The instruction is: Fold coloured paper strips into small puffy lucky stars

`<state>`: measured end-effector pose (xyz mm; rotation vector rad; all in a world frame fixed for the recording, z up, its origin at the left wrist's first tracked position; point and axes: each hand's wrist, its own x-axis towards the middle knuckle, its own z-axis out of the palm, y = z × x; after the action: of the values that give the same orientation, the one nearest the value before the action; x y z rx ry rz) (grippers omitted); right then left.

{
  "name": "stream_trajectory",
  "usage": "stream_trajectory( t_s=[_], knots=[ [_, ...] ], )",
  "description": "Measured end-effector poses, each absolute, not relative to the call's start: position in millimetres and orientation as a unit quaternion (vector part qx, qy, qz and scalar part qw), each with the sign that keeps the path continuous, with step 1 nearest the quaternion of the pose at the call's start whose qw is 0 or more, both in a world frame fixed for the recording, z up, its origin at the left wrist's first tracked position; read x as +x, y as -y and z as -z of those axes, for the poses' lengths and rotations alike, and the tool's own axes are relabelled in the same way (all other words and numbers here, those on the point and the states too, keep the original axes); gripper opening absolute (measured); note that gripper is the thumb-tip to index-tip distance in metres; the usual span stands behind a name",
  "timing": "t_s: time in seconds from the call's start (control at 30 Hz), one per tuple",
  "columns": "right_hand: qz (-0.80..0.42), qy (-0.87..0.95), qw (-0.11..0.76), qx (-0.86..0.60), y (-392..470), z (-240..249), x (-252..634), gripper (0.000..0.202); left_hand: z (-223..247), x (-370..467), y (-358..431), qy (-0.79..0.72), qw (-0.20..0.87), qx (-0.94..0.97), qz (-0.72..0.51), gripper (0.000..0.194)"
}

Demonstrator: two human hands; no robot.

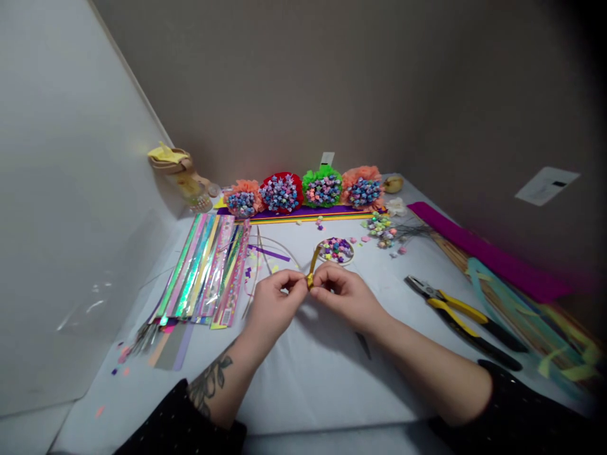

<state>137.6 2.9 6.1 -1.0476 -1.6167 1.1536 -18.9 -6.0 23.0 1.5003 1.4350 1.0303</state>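
Between my two hands, over the middle of the table, is a gold paper strip with a small folded knot at its lower end. My left hand pinches the knot from the left, thumb and forefinger closed. From the other side my right hand pinches the same knot, and the strip's free tail sticks up between them. Just beyond my fingers lies a round shallow dish of small folded paper stars. A dark pointed thing, partly hidden, pokes out under my right forearm.
Packets of shiny paper strips lie at left. Yellow-and-black pliers rest at right, beside magenta paper and wooden sticks. Along the back stand several crepe-paper bunches of stars. Loose stars with wires lie near them. A wall rises at left.
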Motion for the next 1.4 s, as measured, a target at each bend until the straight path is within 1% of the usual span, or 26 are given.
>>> stream_trajectory(
  t_s=[0.13, 0.23, 0.33, 0.43, 0.53, 0.6, 0.67, 0.73, 0.87, 0.93, 1.07, 1.4],
  knots=[
    [-0.485, 0.641, 0.424, -0.416, -3.4, -5.3, 137.8, 0.016, -21.8, -19.2, 7.6, -0.564, 0.347, 0.628, -0.409, 0.012],
    [-0.519, 0.618, 0.426, -0.409, -3.1, -6.3, 137.6, 0.02, -19.4, -21.5, 8.4, -0.549, 0.284, 0.667, -0.416, 0.013],
    [-0.58, 0.559, 0.432, -0.407, -2.5, -6.9, 136.5, 0.024, -16.9, -24.4, 9.3, -0.51, 0.206, 0.724, -0.416, 0.015],
    [-0.621, 0.482, 0.444, -0.43, -3.7, -6.1, 136.6, 0.028, -14.5, -25.8, 9.8, -0.464, 0.171, 0.776, -0.392, 0.017],
    [-0.62, 0.418, 0.489, -0.449, -7.9, -5.0, 140.5, 0.028, -14.5, -24.5, 9.4, -0.462, 0.197, 0.783, -0.368, 0.017],
    [-0.588, 0.408, 0.531, -0.453, -10.9, -4.4, 144.2, 0.027, -16.4, -22.7, 8.7, -0.482, 0.243, 0.762, -0.357, 0.017],
    [-0.564, 0.415, 0.553, -0.451, -12.8, -3.8, 146.9, 0.025, -18.8, -21.1, 7.7, -0.508, 0.3, 0.728, -0.348, 0.015],
    [-0.586, 0.422, 0.542, -0.431, -13.2, -3.2, 147.5, 0.024, -20.9, -20.1, 6.6, -0.531, 0.346, 0.692, -0.345, 0.015],
    [-0.663, 0.455, 0.461, -0.375, -10.6, -3.2, 144.1, 0.026, -21.7, -20.6, 4.5, -0.553, 0.384, 0.656, -0.341, 0.014],
    [-0.668, 0.473, 0.44, -0.37, -9.3, -4.0, 142.6, 0.026, -20.5, -21.3, 4.1, -0.553, 0.386, 0.657, -0.337, 0.014],
    [-0.655, 0.487, 0.433, -0.384, -8.7, -5.4, 142.3, 0.024, -17.7, -22.1, 5.4, -0.544, 0.367, 0.678, -0.331, 0.014],
    [-0.635, 0.489, 0.42, -0.425, -8.3, -5.0, 141.4, 0.024, -20.4, -22.9, 6.9, -0.522, 0.266, 0.724, -0.363, 0.013]
  ],
)
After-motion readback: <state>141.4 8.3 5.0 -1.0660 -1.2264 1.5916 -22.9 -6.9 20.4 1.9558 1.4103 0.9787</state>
